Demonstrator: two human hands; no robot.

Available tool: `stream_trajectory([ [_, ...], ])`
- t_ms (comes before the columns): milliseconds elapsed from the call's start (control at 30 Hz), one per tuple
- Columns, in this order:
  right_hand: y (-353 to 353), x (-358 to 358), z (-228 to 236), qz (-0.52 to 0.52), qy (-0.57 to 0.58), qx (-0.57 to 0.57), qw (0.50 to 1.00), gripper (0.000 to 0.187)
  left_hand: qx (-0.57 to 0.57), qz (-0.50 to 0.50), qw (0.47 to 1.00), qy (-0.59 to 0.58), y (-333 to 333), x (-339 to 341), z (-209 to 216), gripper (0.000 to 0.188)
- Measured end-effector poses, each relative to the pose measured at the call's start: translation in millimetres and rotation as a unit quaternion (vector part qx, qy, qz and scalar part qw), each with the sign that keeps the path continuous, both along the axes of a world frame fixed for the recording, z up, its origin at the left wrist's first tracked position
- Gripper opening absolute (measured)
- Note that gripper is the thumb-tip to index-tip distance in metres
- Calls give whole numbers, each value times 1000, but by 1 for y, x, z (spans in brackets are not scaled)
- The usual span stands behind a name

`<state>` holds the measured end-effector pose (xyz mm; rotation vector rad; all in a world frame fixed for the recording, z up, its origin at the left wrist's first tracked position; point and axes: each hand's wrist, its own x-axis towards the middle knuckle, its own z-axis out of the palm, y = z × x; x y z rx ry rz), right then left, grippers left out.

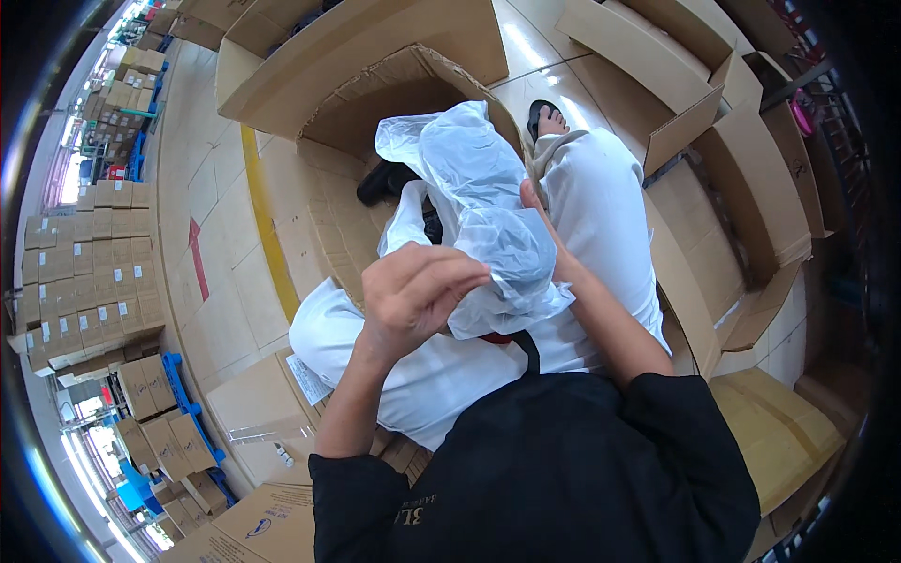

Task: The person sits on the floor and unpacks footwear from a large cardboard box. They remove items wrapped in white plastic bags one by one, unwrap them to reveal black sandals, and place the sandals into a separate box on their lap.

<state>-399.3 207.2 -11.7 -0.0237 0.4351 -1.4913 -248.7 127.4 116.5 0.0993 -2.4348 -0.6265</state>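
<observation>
A translucent white plastic bag (474, 164) lies across my lap, and a rounded grey-white item shows dimly through its near end. My left hand (413, 286) is closed, its thumb and fingertips pinched together at the left edge of this bag's near end. From the right, my right hand (556, 230) grips the bag, thumb up along its side and the other fingers hidden behind it. Just beyond my knees stands an open cardboard box (338, 192). Inside are a black item (385, 181) and more clear plastic, partly covered by the bag.
Behind that box is another open carton (375, 61). Several open cartons (741, 188) crowd my right side, and a closed carton (779, 436) sits at the lower right. Stacked boxes (89, 272) line the far left, beyond a yellow floor stripe (266, 225).
</observation>
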Motion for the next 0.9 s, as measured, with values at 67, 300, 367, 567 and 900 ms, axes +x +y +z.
stream_trajectory([
  [67, -4, 1, -2, 1, -41, -20, 999, 59, 71, 15, 997, 34, -3, -3, 1, 20],
  [300, 2, 0, 1, 50, 20, 13, 998, 59, 9, -46, 994, -99, 1, -2, 16, 31],
  [367, -1, 2, -2, 49, 18, 10, 999, 59, -47, -39, 994, -89, 3, 3, 8, 36],
  [567, -5, 9, -7, 29, 35, 7, 999, 72, -121, -31, 991, -49, 3, 4, 7, 27],
  [900, 7, 7, 13, 43, 217, 33, 975, 81, -4, 211, 958, 192, -47, 7, 44, 7],
])
